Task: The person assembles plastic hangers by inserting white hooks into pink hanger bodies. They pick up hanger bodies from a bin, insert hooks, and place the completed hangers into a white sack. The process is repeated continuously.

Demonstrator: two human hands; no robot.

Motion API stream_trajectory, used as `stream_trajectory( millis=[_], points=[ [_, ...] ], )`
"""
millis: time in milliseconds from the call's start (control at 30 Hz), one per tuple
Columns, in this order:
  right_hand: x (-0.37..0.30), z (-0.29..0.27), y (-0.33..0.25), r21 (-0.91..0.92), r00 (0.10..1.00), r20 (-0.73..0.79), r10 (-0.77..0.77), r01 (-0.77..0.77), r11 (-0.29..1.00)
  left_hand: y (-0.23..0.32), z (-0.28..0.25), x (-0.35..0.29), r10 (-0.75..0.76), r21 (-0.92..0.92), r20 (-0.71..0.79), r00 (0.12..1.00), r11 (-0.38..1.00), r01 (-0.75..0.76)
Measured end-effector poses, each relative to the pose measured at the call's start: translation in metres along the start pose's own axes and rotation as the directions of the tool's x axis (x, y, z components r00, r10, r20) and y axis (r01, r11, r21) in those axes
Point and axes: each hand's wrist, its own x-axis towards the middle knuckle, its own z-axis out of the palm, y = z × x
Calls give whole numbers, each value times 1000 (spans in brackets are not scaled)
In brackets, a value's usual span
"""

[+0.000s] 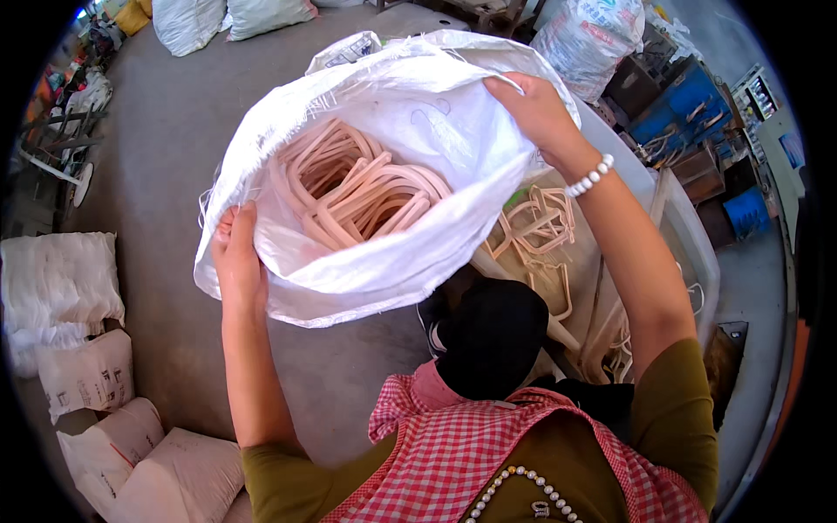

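Observation:
A large white woven sack (366, 292) hangs in front of me with its mouth held wide. My left hand (237, 244) is closed round the left side of its rim, thumb on top. On the far right of the rim, my right hand (534, 113) pinches the folded edge. Bundles of pale pink, bent plastic loops (375, 187) lie inside the sack, packed close together. The sack's bottom is hidden beneath them. Similar pale frame-shaped pieces (545, 222) lie loose in a big pale tub (697, 240), right of the sack.
Full white sacks (87, 370) are piled along the left side. More stuffed bags (187, 22) stand at the back, and another (593, 39) beyond the tub. Blue machinery (680, 118) is at the right. My black-clad knee (493, 336) is below the sack, over grey floor (174, 166).

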Motion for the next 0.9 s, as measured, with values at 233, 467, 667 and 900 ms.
stream_trajectory(
  millis=[233, 467, 667, 900],
  points=[
    [-42, 1, -24, -787, 857, 26, -515, 335, 518, 13, 3, -4, 7, 260, -11, 1000, 966, -4],
    [-101, 41, -58, -516, 660, 554, -508, 751, 413, 47, 8, -16, 159, 846, 44, 986, 519, -121],
    [-126, 43, -58, -481, 583, 805, -112, 751, 452, 70, 27, 30, 57, 869, 336, 940, 367, -333],
    [-138, 40, -66, -439, 565, 806, -178, 771, 462, 124, 13, 153, -107, 594, 293, 950, 799, -93]
  ],
)
